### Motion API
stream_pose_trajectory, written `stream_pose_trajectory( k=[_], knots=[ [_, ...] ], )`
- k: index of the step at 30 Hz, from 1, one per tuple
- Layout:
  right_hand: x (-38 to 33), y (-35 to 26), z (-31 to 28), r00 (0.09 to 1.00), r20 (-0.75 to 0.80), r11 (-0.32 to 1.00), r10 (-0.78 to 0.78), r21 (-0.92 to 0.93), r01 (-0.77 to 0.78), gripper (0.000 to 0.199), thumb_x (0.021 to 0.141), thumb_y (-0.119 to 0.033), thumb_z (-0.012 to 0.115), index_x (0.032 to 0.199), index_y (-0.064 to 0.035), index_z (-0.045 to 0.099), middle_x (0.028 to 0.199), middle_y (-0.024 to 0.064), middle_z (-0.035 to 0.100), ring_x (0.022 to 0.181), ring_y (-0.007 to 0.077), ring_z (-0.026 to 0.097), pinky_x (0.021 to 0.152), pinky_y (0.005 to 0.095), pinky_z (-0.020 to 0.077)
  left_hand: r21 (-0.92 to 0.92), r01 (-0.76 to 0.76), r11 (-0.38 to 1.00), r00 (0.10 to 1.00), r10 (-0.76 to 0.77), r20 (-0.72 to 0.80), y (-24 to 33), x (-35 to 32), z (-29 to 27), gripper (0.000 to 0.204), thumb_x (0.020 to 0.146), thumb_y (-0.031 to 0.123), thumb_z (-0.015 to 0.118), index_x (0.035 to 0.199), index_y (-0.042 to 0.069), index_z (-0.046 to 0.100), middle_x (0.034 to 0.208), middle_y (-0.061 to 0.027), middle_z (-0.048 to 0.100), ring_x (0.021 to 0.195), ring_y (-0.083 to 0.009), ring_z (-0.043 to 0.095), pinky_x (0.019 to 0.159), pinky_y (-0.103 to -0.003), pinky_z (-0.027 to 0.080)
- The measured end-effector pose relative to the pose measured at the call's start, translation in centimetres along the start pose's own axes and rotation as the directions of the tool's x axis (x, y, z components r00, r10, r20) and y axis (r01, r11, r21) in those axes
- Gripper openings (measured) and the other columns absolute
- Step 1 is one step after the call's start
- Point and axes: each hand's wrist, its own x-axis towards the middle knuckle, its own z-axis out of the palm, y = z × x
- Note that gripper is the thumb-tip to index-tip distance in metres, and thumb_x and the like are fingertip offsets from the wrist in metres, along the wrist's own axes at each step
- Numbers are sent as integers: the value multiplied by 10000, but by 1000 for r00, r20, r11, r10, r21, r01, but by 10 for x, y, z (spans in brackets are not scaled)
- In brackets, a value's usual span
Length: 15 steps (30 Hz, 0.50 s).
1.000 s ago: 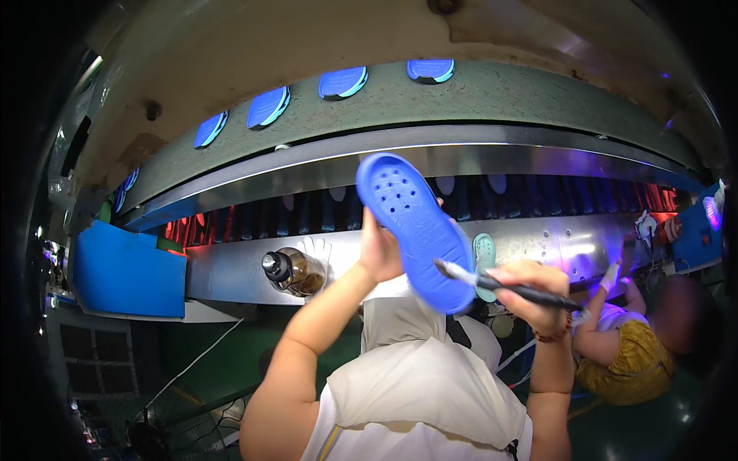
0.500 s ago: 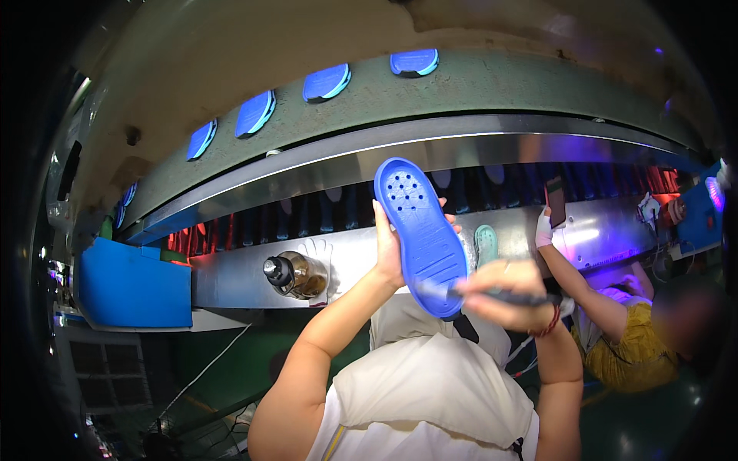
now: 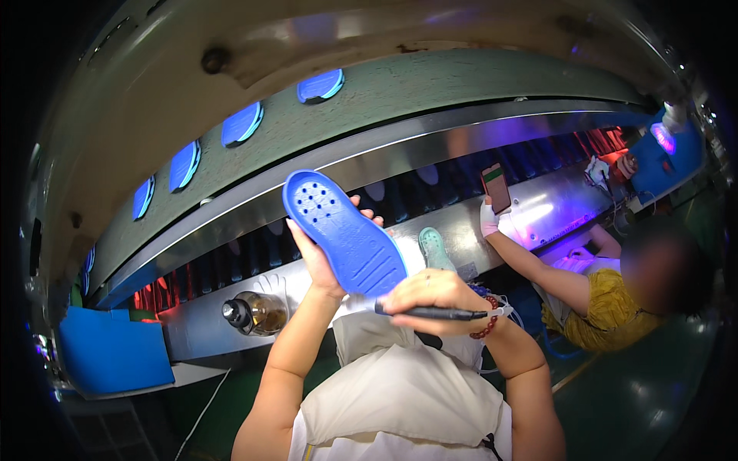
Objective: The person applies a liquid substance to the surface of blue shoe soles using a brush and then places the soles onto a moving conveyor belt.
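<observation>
My left hand (image 3: pixel 317 260) holds a blue shoe sole (image 3: pixel 347 237) up from beneath, thumb along its left edge and fingertips showing at its right. The sole has a cluster of small holes at the wide far end and grooves across the near heel. At that heel end, my right hand (image 3: pixel 435 293) is closed round a slim black-handled tool (image 3: pixel 446 313). Its pale tip, blurred, points left just below the heel; whether it touches the sole I cannot tell. A light-green perforated sole (image 3: pixel 435 247) lies on the metal ledge beyond my right hand.
Several blue soles (image 3: pixel 243 123) lie on the green conveyor belt (image 3: pixel 384 86) ahead. A dark-capped bottle (image 3: pixel 261 313) and pale glove (image 3: pixel 271 287) sit on the metal ledge (image 3: pixel 200 326) at left. At right, another person in yellow (image 3: pixel 592 307) holds a phone (image 3: pixel 496 189).
The view has swung, so the belt and ledge sit differently. My right hand and tool have moved from over the sole's heel to just below its edge. My left hand still holds the sole.
</observation>
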Motion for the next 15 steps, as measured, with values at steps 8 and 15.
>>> stream_pose_trajectory(
  k=[8,15],
  knots=[
    [-17,14,-6,992,-119,998,46,58,-39,179,708,-32,675,883,-11,642,906,126,645,834,216,626,751,286,481,82,9,997,1000,-8,-7,-2,8,13,929,709,792,169,1172,33,436,1006,-135,561,927,-303,553,913,-530,366],
    [-33,24,-21,929,-277,963,247,180,-202,202,699,-19,681,899,-13,649,895,122,648,860,205,617,771,285,475,89,17,996,1000,-16,-22,-1,13,20,926,710,790,186,1199,37,411,1018,-161,555,940,-307,553,903,-528,383]
  ],
)
